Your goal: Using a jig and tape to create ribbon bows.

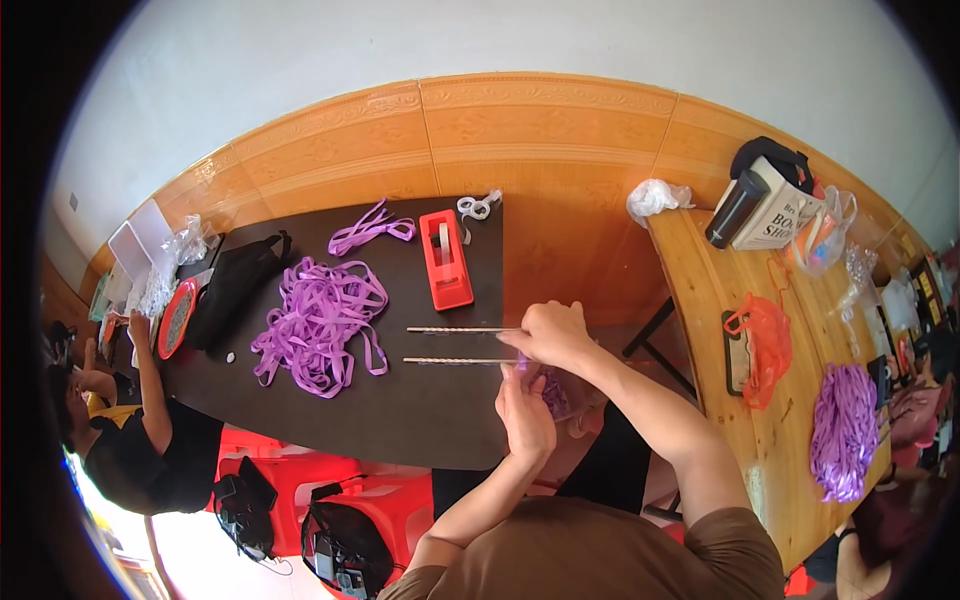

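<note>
Two thin, pale sticks with a twisted look, an upper stick (455,329) and a lower stick (455,361), lie parallel along the dark table, their right ends near its right edge. My right hand (555,335) is closed at the upper stick's right end, its fingers bent over a small piece of purple ribbon (523,362). Just below, my left hand (526,415) pinches the same ribbon by the lower stick's end. My fingers partly hide the ribbon. More purple ribbon (556,392) shows in a clear bag beyond the table edge, between my forearms.
Left of the sticks lie a heap of purple ribbon (322,325), a red tape dispenser (446,262) and white-handled scissors (479,206). A wooden table (700,300) on the right bears a red plastic bag (765,350) and a purple bundle (845,430). Another person (150,440) sits far left.
</note>
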Tool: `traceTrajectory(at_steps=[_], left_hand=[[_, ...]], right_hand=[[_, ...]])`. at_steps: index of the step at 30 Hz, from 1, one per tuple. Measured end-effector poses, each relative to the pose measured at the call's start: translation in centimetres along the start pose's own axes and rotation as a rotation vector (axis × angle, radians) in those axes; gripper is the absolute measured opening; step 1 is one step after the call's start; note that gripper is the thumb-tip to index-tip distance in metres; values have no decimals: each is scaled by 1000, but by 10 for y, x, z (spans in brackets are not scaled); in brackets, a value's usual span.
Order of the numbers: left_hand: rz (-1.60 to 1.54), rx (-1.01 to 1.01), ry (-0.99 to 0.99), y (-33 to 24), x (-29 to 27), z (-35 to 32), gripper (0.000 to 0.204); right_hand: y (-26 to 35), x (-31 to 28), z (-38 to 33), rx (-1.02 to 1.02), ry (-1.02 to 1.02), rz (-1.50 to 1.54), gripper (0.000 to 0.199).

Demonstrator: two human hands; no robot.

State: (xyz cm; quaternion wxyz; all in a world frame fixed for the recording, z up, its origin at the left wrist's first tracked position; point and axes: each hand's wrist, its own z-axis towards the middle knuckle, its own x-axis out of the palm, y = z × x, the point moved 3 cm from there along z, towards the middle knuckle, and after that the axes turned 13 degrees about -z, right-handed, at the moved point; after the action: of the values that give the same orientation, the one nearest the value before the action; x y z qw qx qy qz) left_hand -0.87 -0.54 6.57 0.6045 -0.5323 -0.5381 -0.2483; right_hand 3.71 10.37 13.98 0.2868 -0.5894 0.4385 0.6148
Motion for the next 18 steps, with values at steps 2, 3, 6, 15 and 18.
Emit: traceTrajectory(at_steps=[2, 3, 6, 15, 18], left_hand=[[-6, 4, 0, 0, -2, 0, 35], [-9, 8, 0, 0, -3, 0, 35], [-12, 3, 17, 0, -5, 0, 34], [-13, 7, -5, -2, -1, -1, 30], [-5, -2, -10, -1, 2, -2, 29]], right_hand=[[-1, -1, -2, 20, 49, 30, 50], [0, 0, -2, 33, 2, 33, 50], [-3, 9, -1, 4, -135, -2, 50], [-1, 6, -4, -40, -2, 95, 48], [-3, 3, -1, -1, 47, 97, 49]])
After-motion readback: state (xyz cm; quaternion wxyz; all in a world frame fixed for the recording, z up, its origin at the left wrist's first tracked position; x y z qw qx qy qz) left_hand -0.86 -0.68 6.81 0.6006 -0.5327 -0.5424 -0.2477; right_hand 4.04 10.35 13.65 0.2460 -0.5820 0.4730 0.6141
